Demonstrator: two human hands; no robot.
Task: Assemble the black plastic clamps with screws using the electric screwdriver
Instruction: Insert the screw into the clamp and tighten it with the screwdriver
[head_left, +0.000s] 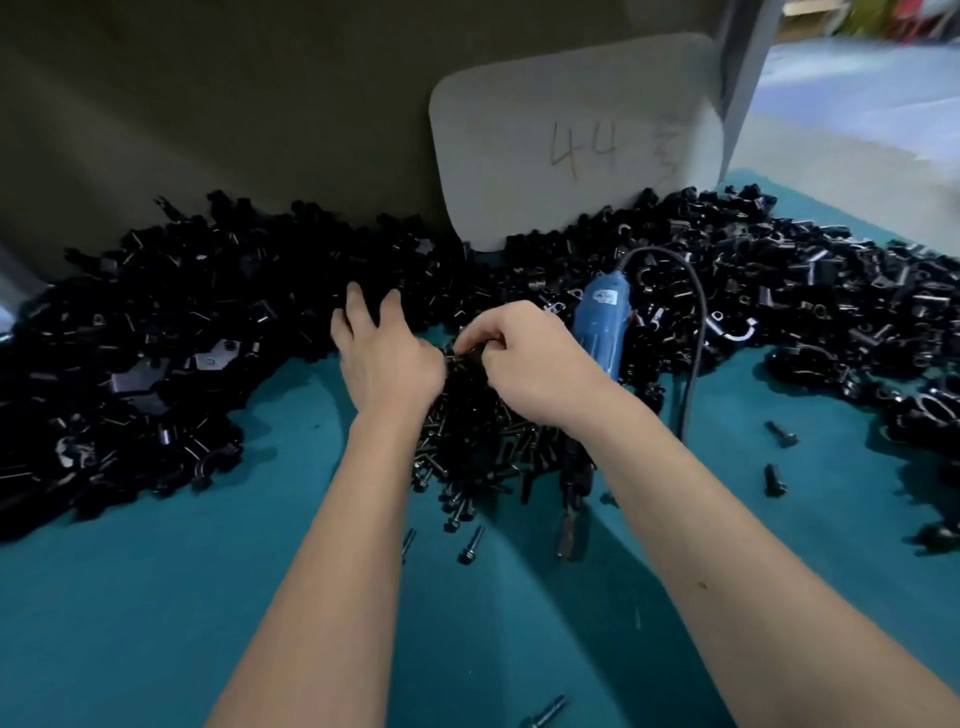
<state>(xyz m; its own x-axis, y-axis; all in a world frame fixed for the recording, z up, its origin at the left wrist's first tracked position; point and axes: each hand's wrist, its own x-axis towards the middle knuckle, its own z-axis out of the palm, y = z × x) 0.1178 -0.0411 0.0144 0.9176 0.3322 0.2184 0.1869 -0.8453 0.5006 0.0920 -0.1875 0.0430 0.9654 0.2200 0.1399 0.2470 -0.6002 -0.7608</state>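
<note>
The right hand (524, 358) pinches a small black piece over the screws (483, 441), the left hand (387, 353) lies open beside it, the electric screwdriver (602, 327) rests untouched on the desk (156, 597), and big heaps of black plastic clamps (182, 332) wait.

Dim overall, cool cast. Brightest area is far right, overexposed and smeared past the grey metal post (748, 67). Teal felt-like table surface (156, 597) evenly lit; soft forearm shadows fall on it near centre. Heap of black plastic clamps (208, 322) crushed to near-black, only small specular glints. Wide-angle bowing at edges. Slight motion blur throughout; far wall soft.
</note>
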